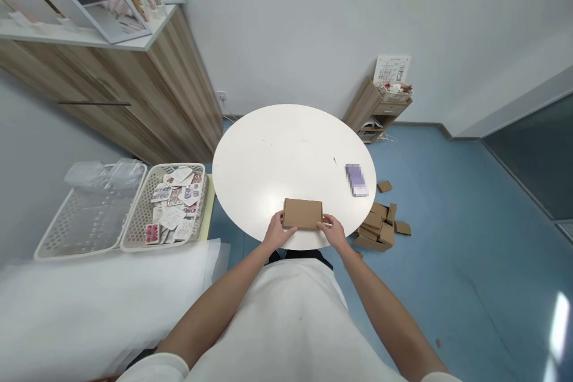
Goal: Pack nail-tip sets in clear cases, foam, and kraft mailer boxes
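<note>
A flat brown cardboard box, its lid closed, is at the near edge of the round white table. My left hand grips the box's left end, thumb along the near side. At the opposite end my right hand holds the box the same way, thumb at its near corner. The fingertips on the far sides of both ends are partly hidden. Whether the box rests on the table or is slightly lifted, I cannot tell.
A blurred-out purple item lies at the table's right. Several cardboard boxes are piled on the blue floor. Left of the table, a white basket holds small printed packets, beside another basket with clear plastic. A small cabinet stands behind.
</note>
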The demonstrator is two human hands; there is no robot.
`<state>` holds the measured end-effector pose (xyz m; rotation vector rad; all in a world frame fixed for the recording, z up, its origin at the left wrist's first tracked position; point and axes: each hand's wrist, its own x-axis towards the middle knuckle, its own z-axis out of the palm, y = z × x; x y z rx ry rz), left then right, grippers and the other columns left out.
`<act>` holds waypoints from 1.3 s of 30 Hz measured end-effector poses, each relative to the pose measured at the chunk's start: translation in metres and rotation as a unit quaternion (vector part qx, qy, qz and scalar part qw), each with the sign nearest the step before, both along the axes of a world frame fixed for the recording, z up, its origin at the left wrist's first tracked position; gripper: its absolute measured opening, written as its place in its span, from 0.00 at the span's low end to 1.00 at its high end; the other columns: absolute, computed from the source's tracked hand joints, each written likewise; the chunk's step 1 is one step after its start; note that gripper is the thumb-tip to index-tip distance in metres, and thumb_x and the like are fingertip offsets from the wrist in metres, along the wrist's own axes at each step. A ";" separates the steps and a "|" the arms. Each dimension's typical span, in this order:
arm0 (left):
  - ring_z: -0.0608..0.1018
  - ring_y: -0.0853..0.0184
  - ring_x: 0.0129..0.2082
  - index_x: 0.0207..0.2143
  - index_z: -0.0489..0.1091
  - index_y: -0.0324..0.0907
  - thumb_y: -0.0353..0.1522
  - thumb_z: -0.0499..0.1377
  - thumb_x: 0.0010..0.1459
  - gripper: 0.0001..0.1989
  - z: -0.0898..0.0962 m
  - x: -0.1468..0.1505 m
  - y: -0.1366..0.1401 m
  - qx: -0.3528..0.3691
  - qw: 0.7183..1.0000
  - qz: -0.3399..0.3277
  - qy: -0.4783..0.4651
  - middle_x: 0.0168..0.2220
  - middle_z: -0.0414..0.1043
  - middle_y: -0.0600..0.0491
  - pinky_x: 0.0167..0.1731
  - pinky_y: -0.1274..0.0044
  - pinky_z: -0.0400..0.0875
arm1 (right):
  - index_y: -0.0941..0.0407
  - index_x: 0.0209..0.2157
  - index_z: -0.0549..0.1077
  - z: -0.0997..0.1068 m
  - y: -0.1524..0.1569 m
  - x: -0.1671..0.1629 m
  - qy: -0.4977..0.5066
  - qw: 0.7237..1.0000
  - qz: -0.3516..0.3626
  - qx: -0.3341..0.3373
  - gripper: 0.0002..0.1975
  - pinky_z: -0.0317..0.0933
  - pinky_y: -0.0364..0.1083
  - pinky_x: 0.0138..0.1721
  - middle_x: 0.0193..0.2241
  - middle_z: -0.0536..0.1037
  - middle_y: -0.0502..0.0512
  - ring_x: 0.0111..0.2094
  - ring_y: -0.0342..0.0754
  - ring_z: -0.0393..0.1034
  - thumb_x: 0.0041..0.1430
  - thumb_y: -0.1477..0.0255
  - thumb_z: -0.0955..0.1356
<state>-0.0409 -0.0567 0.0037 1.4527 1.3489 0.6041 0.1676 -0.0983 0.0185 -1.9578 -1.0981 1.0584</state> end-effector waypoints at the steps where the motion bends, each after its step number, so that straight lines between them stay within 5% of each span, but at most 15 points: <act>1: 0.68 0.60 0.46 0.52 0.52 0.38 0.40 0.61 0.43 0.35 0.000 0.004 0.000 -0.006 1.000 0.010 0.020 0.50 0.59 0.41 0.42 0.71 0.64 | 0.56 0.48 0.63 0.000 0.000 0.003 -0.007 1.000 -0.008 -0.014 0.24 0.63 0.47 0.37 0.40 0.73 0.58 0.37 0.48 0.70 0.47 0.65 0.65; 5: 0.62 0.56 0.51 0.54 0.48 0.39 0.44 0.60 0.42 0.40 -0.002 0.018 0.008 -0.014 0.994 0.034 0.098 0.51 0.56 0.41 0.45 0.68 0.60 | 0.57 0.50 0.61 0.001 0.002 0.009 -0.053 0.997 -0.003 -0.060 0.26 0.61 0.46 0.37 0.39 0.72 0.57 0.36 0.47 0.69 0.50 0.60 0.61; 12: 0.61 0.58 0.50 0.56 0.46 0.42 0.39 0.58 0.45 0.38 -0.006 0.026 0.013 0.007 0.993 0.009 0.120 0.47 0.57 0.45 0.46 0.67 0.59 | 0.53 0.57 0.48 -0.008 0.001 0.002 -0.123 0.985 0.103 -0.061 0.28 0.59 0.45 0.39 0.41 0.68 0.55 0.39 0.46 0.65 0.54 0.69 0.58; 24: 0.62 0.58 0.49 0.56 0.48 0.45 0.33 0.58 0.42 0.37 0.000 0.063 0.024 -0.005 0.990 0.012 0.142 0.45 0.59 0.48 0.47 0.68 0.59 | 0.50 0.58 0.43 -0.017 0.004 0.046 -0.047 0.987 0.145 -0.041 0.32 0.61 0.45 0.37 0.38 0.66 0.54 0.34 0.45 0.64 0.52 0.71 0.59; 31: 0.59 0.56 0.53 0.58 0.44 0.45 0.37 0.60 0.42 0.42 0.023 0.179 0.005 -0.011 0.993 -0.005 0.120 0.46 0.53 0.47 0.49 0.65 0.58 | 0.50 0.58 0.47 -0.002 -0.021 0.150 -0.063 0.997 0.025 -0.019 0.29 0.61 0.46 0.36 0.35 0.63 0.54 0.31 0.45 0.64 0.54 0.65 0.59; 39: 0.61 0.58 0.51 0.58 0.43 0.42 0.36 0.61 0.41 0.44 0.025 0.349 0.010 -0.053 0.974 -0.212 0.062 0.46 0.56 0.45 0.49 0.68 0.58 | 0.54 0.57 0.52 0.004 -0.071 0.295 -0.085 0.980 -0.175 -0.043 0.28 0.59 0.49 0.42 0.39 0.62 0.57 0.39 0.49 0.63 0.55 0.60 0.56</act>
